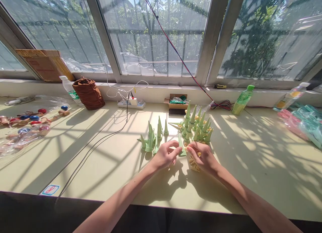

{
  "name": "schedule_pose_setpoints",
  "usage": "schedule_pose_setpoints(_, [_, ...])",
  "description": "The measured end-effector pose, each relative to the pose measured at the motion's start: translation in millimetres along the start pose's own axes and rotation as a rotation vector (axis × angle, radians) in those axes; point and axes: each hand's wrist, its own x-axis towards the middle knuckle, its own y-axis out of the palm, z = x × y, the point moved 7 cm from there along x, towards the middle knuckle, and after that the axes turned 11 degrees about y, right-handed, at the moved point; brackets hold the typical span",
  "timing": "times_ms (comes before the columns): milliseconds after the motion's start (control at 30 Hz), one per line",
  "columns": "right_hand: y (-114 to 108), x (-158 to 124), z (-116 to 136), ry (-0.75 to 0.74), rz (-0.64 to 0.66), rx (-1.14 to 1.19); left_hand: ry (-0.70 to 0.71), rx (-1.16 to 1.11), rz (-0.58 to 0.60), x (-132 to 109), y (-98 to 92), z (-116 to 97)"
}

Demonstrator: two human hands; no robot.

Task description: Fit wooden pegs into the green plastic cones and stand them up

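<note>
Both hands meet at the middle of the pale table [100, 159]. My left hand [164, 155] and my right hand [202, 156] pinch one green plastic cone [181, 146] between them, tip up. Under my right hand lies a small heap of tan pegs [194, 166]. Behind the hands stands a cluster of several green cones [197, 127], upright and packed together. To its left a looser group of green cones [153, 139] stands and lies on the table.
A power strip [132, 103] with cables, a small cardboard box [177, 102] and a brown pouch [88, 93] sit by the window sill. A green bottle [243, 99] stands at right. Bags of wooden toys [27, 122] lie far left, teal packets [308, 124] far right.
</note>
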Motion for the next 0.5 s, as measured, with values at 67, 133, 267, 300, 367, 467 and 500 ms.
schedule_pose_setpoints(67, [0.4,0.3,-0.4,0.004,0.003,-0.002,0.034,0.033,-0.003,0.1,-0.2,-1.4])
schedule_pose_setpoints(133, [0.8,0.5,-0.7,0.011,0.007,-0.002,0.070,0.076,-0.009,0.2,-0.6,-2.9])
schedule_pose_setpoints(267, [1.4,1.0,-0.7,0.021,0.012,0.013,0.195,0.210,-0.028,-0.3,-2.1,-11.4])
schedule_pose_setpoints(300, [1.6,1.0,-0.8,0.026,0.014,0.019,0.227,0.241,-0.028,-0.5,-2.1,-14.0])
schedule_pose_setpoints(367, [2.0,1.1,-1.4,0.039,0.018,0.035,0.274,0.281,-0.017,-0.8,-1.5,-17.9])
schedule_pose_setpoints(467, [2.9,1.0,-4.1,0.069,0.013,0.059,0.311,0.308,-0.010,-0.6,-0.9,-20.2])
schedule_pose_setpoints(500, [3.5,1.1,-5.8,0.085,0.012,0.067,0.321,0.319,-0.019,-0.5,-1.1,-20.4])
